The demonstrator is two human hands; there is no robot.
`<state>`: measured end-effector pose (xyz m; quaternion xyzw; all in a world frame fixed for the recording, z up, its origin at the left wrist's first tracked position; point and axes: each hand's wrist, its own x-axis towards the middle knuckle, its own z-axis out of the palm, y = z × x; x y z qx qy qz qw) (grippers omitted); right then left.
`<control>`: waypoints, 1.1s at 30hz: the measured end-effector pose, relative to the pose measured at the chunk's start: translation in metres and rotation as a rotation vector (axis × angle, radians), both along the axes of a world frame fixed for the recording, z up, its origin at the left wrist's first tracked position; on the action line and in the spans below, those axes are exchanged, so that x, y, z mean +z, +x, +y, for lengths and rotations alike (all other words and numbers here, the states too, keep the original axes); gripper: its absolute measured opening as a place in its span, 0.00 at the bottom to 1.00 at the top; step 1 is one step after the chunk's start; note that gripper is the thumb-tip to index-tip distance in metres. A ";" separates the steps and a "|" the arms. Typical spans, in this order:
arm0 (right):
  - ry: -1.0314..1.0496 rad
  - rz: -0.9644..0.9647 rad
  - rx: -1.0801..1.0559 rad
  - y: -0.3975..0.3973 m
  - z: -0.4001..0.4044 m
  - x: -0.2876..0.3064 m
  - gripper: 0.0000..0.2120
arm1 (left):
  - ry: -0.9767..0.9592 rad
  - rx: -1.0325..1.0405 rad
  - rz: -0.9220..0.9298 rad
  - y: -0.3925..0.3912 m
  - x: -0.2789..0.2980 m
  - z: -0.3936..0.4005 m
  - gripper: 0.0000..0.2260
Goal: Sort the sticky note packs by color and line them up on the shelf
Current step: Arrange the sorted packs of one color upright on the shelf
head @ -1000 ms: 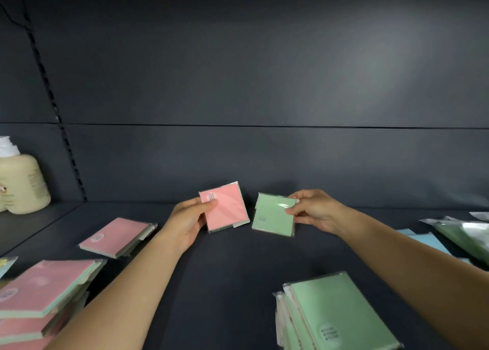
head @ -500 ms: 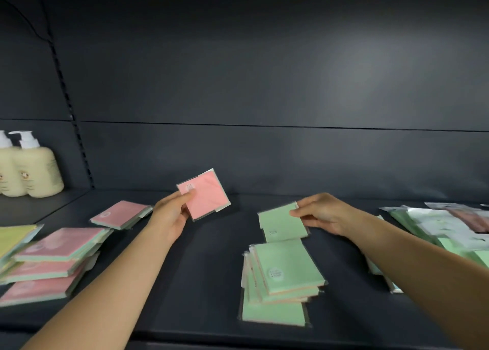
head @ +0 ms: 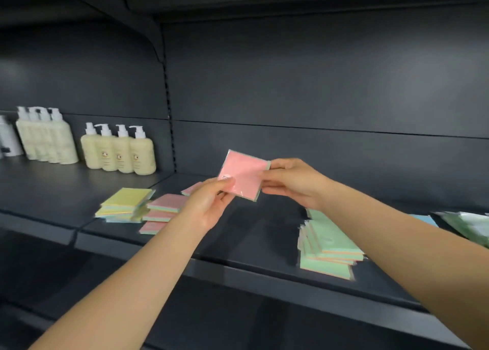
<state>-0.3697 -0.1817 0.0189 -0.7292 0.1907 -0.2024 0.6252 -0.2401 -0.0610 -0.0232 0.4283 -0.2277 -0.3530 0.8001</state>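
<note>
I hold a small pink sticky note pack (head: 244,173) in the air above the dark shelf (head: 254,230), tilted. My left hand (head: 209,204) pinches its lower left corner, and my right hand (head: 293,181) pinches its right edge. A pile of green packs (head: 329,246) lies on the shelf under my right forearm. Left of my left hand lie pink packs (head: 165,209) and a stack topped by a yellow pack (head: 127,203).
Cream pump bottles (head: 119,152) stand in rows on the neighbouring shelf at the left. Loose green and blue packets (head: 465,224) lie at the far right. The shelf's front lip (head: 264,277) runs across below my arms, with a dark lower shelf beneath.
My right hand let go of the green pack and now holds the pink pack together with my left hand. The pink pack rose and shifted right. The view swung left, showing more bottles.
</note>
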 end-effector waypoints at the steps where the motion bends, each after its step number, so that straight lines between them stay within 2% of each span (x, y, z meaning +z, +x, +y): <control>1: 0.034 -0.043 -0.010 0.008 0.009 0.002 0.08 | 0.001 0.001 -0.016 0.004 0.001 0.008 0.07; 3: 0.058 -0.073 -0.050 0.025 0.023 0.003 0.10 | 0.021 0.023 -0.043 0.016 0.002 0.024 0.11; 6: 0.039 -0.094 -0.072 0.049 0.044 0.004 0.12 | 0.093 0.059 -0.111 0.038 0.004 0.048 0.04; 10: 0.017 -0.140 -0.130 0.078 0.064 0.000 0.10 | 0.260 0.102 -0.350 0.077 0.006 0.075 0.05; 14: 0.062 -0.128 -0.216 0.118 0.082 -0.014 0.09 | 0.382 0.107 -0.499 0.125 0.004 0.096 0.06; 17: 0.102 -0.093 -0.276 0.144 0.092 -0.029 0.07 | 0.497 0.083 -0.639 0.152 -0.005 0.109 0.08; 21: 0.132 -0.012 -0.375 0.173 0.095 -0.053 0.03 | 0.628 -0.002 -0.826 0.185 -0.012 0.116 0.06; 24: 0.112 0.089 -0.443 0.180 0.090 -0.063 0.08 | 0.672 -0.038 -0.933 0.201 -0.009 0.113 0.04; 28: -0.041 0.254 -0.483 0.180 0.086 -0.064 0.06 | 0.655 -0.031 -1.052 0.221 0.004 0.107 0.03; 33: -0.289 0.383 -0.483 0.180 0.085 -0.049 0.18 | 0.754 -0.178 -1.142 0.256 0.012 0.114 0.14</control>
